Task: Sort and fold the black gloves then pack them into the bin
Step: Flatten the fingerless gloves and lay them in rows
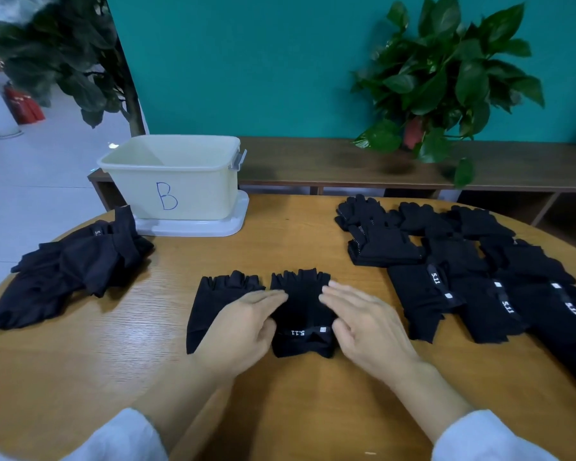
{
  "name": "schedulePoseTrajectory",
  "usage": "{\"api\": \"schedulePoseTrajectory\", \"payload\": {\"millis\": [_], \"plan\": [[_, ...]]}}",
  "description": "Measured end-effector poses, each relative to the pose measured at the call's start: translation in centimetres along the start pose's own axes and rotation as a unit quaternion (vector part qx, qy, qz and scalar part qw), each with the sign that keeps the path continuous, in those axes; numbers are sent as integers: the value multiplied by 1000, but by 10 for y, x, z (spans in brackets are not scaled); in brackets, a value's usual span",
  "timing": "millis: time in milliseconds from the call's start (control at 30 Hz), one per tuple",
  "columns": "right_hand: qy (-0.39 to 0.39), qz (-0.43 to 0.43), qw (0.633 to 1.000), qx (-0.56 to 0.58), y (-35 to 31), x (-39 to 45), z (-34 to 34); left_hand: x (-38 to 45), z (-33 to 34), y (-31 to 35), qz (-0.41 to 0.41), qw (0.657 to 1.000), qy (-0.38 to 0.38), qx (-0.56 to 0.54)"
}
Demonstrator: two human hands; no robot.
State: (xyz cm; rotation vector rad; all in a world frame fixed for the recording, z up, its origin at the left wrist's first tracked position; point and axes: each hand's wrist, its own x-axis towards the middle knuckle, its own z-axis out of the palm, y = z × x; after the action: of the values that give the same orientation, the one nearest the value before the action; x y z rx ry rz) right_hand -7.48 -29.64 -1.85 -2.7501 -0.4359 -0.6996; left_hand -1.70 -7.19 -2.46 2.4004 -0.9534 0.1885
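Head view, mid-task, nothing packed as far as the frame shows. Pale cream plastic bin marked with a blue "B" (173, 181) stands on a grey lid at the far left-centre of the round wooden table (280, 410); the part of its inside that shows looks empty, the bottom is hidden by the near wall.

Pair in hand: two black fingerless fabric gloves lie flat side by side at table centre. Left glove of the pair (213, 301) is partly under the left hand (243, 327). Right glove with white "5.11" cuff label (301, 304) sits between both hands. Left hand rests flat with straight fingers across both gloves, pressing, not gripping. Right hand (363, 324) also lies flat, fingers straight, touching the right edge of the labelled glove. Neither hand grasps anything.

Loose heap of black gloves (70, 271) lies at the left, just in front of the bin, crumpled and overlapping, looks unsorted or at least unfolded. Rows of black gloves laid flat (473, 271) fill the right side, several overlapping, labels showing; these look sorted into pairs, maybe stacked, fold state unclear.

Judgement: sorting is well along, folding of the centre pair is about to start or just started, left heap remains, and all packing into the bin is left.
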Motion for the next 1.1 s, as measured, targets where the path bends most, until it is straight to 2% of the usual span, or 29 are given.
{"api": "schedulePoseTrajectory", "payload": {"millis": [67,133,200,233,300,500,567,667,767,833,867,1000,1100], "plan": [[-42,12,999,-33,-4,22,1,20,5,11,-5,999,9,-40],[-133,13,990,-39,-4,37,9,36,18,14,5,999,-25,-38],[-247,26,967,-47,-1,39,20,41,34,6,-17,991,-107,76],[-283,27,957,-53,1,36,25,39,38,0,-36,976,-153,152],[-315,27,947,-53,5,30,34,31,41,-7,-38,960,-174,216],[-305,43,949,-62,22,23,41,29,45,-16,-40,960,-169,218],[-301,45,951,-64,23,22,44,27,47,-18,-58,967,-140,207],[-284,65,956,-35,23,19,39,22,43,-17,-56,982,-56,174],[-210,83,974,29,23,14,21,14,27,-9,-35,998,-10,54],[-175,55,982,43,19,5,7,4,15,-5,-18,999,-6,-39],[-172,32,984,41,15,0,2,-2,11,-5,4,999,-7,-44],[-176,-66,981,-43,9,-15,5,-10,9,-15,97,990,-75,66],[-186,-79,976,-83,13,-16,12,-6,9,-19,79,988,-114,71]]}}
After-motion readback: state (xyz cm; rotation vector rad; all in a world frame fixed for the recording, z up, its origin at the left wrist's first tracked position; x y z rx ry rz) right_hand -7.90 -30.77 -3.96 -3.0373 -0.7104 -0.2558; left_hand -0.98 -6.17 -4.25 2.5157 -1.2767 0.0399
